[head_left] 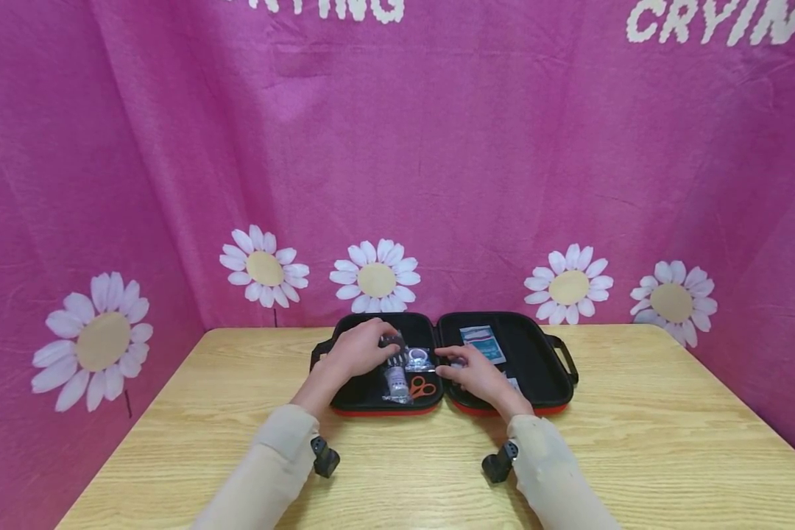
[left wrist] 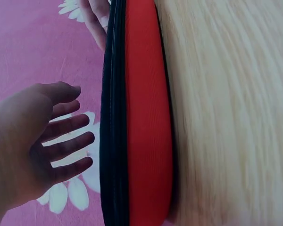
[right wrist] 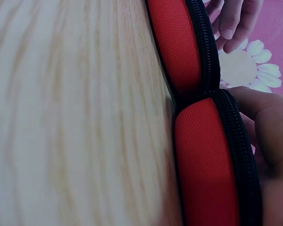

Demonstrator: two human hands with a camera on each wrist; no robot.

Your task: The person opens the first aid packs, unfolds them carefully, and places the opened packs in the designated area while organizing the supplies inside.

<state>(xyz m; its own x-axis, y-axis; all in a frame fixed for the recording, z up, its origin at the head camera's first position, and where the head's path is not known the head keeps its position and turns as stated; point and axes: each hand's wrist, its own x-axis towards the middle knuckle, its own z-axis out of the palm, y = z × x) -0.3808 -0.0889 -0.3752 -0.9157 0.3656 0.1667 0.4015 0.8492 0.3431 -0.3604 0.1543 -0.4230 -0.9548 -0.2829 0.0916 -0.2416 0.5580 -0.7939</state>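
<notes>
An unzipped black case with red sides (head_left: 387,412) lies spread in two halves on the table. Over its left half is my left hand (head_left: 354,352), its fingers apart beside a clear-wrapped bundle with dark and white parts (head_left: 394,357). The left wrist view shows that hand (left wrist: 42,136) with fingers extended and nothing in them. A wrapped bottle (head_left: 397,383), a roll in clear wrap (head_left: 418,359) and orange-handled scissors (head_left: 421,387) lie nearby. My right hand (head_left: 478,377) reaches over the right half near the hinge, thumb and fingers apart; the case partly hides it in the right wrist view.
A teal and white packet (head_left: 483,344) lies in the right half, with a small pale item (head_left: 514,383) near the right wrist. A carry handle (head_left: 565,358) sticks out at the right. Behind the wooden table (head_left: 636,419) hangs a magenta flowered cloth (head_left: 464,184).
</notes>
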